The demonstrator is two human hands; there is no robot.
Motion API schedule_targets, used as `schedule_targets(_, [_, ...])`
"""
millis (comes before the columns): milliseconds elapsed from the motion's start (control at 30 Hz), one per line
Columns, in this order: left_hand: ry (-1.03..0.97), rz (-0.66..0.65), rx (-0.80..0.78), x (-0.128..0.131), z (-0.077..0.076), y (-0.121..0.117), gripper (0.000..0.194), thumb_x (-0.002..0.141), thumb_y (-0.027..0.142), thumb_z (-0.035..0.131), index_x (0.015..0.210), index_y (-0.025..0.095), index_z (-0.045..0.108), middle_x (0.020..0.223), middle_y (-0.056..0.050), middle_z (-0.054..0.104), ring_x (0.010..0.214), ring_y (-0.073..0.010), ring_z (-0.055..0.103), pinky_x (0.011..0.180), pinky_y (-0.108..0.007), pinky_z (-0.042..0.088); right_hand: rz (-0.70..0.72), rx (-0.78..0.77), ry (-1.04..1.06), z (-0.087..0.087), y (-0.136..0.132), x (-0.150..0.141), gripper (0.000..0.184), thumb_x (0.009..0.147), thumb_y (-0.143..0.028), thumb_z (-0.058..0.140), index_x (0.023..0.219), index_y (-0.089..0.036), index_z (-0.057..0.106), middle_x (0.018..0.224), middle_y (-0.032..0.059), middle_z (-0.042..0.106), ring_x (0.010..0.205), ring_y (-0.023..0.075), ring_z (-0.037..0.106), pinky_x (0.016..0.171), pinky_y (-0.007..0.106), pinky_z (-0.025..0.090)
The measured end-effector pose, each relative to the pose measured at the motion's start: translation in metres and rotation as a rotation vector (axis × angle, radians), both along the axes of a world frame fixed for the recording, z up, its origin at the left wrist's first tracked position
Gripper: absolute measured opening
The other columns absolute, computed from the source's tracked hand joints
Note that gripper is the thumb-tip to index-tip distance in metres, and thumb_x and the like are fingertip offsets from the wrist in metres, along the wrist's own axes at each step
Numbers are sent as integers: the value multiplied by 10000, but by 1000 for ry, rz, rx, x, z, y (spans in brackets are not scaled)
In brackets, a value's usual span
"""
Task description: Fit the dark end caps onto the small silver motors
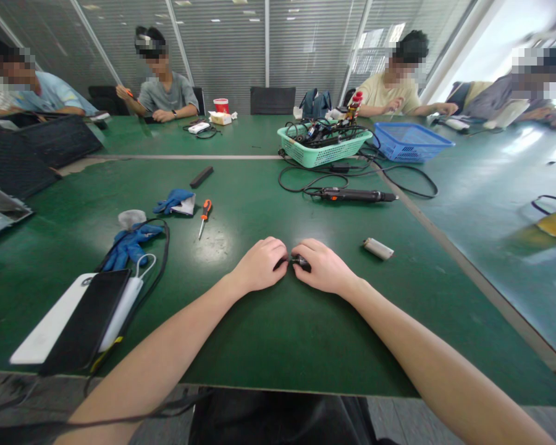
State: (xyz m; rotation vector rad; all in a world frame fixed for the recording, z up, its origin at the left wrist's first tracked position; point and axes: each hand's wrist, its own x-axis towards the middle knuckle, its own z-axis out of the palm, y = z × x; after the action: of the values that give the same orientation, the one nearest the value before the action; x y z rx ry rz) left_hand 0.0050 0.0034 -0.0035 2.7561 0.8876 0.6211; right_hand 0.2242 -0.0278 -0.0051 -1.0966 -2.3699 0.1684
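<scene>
My left hand [262, 264] rests on the green table with its fingers curled around something dark that I cannot make out. Close beside it, my right hand [324, 266] is closed on a small glossy black object [302, 263], mostly hidden by the fingers. The fingertips of both hands nearly meet. To the right of my right hand lies a short pale cylinder [378, 248], perhaps a battery or lighter. An orange-handled screwdriver [205, 216] lies beyond my left hand, its tip pointing towards me.
Blue gloves [132, 244], a phone [86, 321] and a white power bank [123, 312] lie left. Ahead are a dark bar [201, 177], a black electric screwdriver [356, 195], a green basket [324, 151] of cabled tools and a blue basket [410, 145]. Several people sit around the table.
</scene>
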Motion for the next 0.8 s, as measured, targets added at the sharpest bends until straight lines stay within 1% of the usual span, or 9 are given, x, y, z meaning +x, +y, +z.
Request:
schedule_targets(233, [11,-4,-5,-1,-2,2,73,935,228,539,937,186,599,1013,-81,649,1030,-240,594,917,-405,507,4,13,-17,-2,1,1,144,892,-155,590,1025,-201,623,990,87,641,953,256,595,886,408,506])
schedule_targets(433, [10,-2,-12,0,0,1,106,967,258,527,956,184,603,1021,-81,649,1030,-236,594,918,-393,506,34,19,-16,-4,1,1,132,943,-177,588,1064,-202,636,1040,93,655,986,255,608,903,417,519])
schedule_targets(633, [6,-6,-13,0,1,0,121,970,256,513,946,182,605,1012,-81,648,1016,-233,594,914,-394,507,34,56,-32,-8,1,-1,106,985,-215,568,1047,-199,652,1050,101,679,981,256,623,895,423,526])
schedule_targets(800, [8,-24,-15,-1,1,1,145,982,253,497,953,178,618,1020,-81,652,1031,-233,591,931,-397,503,33,70,-26,-6,0,-2,114,1000,-237,566,1025,-194,669,1039,108,694,972,260,630,882,425,526])
